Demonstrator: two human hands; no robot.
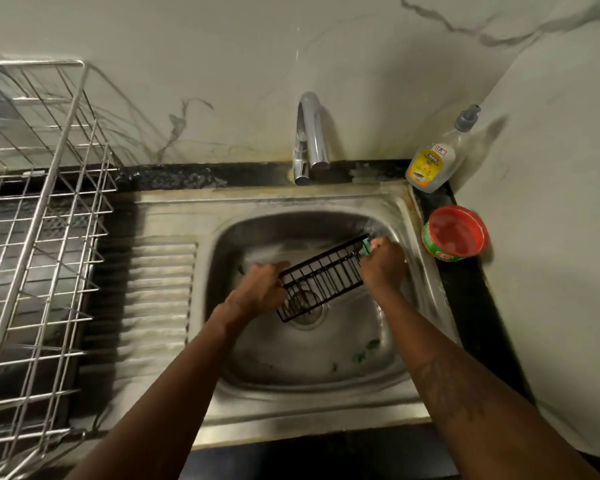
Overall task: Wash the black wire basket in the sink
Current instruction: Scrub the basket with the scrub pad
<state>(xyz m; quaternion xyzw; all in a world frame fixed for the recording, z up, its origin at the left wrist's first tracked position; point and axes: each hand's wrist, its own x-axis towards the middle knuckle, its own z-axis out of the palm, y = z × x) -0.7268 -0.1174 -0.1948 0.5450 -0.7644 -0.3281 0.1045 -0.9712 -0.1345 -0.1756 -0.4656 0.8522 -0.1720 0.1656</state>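
Wire basket (321, 278) hangs tilted inside the sink (326, 204); judge it light, stiff, probably slick when wet, best held by its end frames. Your left hand (262, 287) grips one end; your right hand (383, 268) pinches a green scrubber (366, 246) against the other.

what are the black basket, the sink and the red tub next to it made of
Black wire basket: thin metal rods, apparently with a matte black coating. Sink: stainless steel by its look, brushed grey sheen with pressed drain ribs, stained. Red tub: likely plastic, glossy and brightly coloured with a printed band.
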